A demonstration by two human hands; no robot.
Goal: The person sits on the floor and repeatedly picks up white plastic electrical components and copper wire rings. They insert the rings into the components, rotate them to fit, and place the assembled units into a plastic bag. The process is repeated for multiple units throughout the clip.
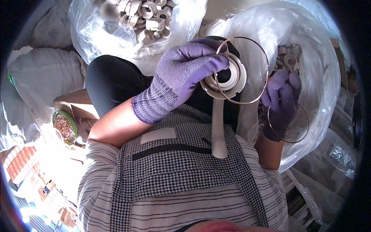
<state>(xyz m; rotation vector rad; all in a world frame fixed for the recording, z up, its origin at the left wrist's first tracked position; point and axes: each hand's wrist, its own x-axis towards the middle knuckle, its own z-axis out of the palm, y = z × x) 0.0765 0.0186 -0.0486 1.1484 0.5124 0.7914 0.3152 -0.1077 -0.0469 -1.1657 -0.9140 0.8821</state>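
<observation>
Your left hand [181, 73] pinches a white plastic fitting [226, 77]; your right hand [281, 101] grips wire rings [242, 69], one laid over it, unseated.

Clear plastic bags crowded the scene: one at twelve o'clock [116, 34] was filled with pale ring-shaped parts, a larger one [324, 77] bulged from one to four o'clock, and more crumpled clear film [332, 162] lay at four. At nine o'clock stood a white sack [42, 77], with a brown cardboard box [73, 102] just beside it and a green-rimmed round tin of thin metal rings [65, 127] near the box. Strong light washed out the area at seven to eight o'clock, where a reddish striped surface [17, 164] showed at the rim.
</observation>
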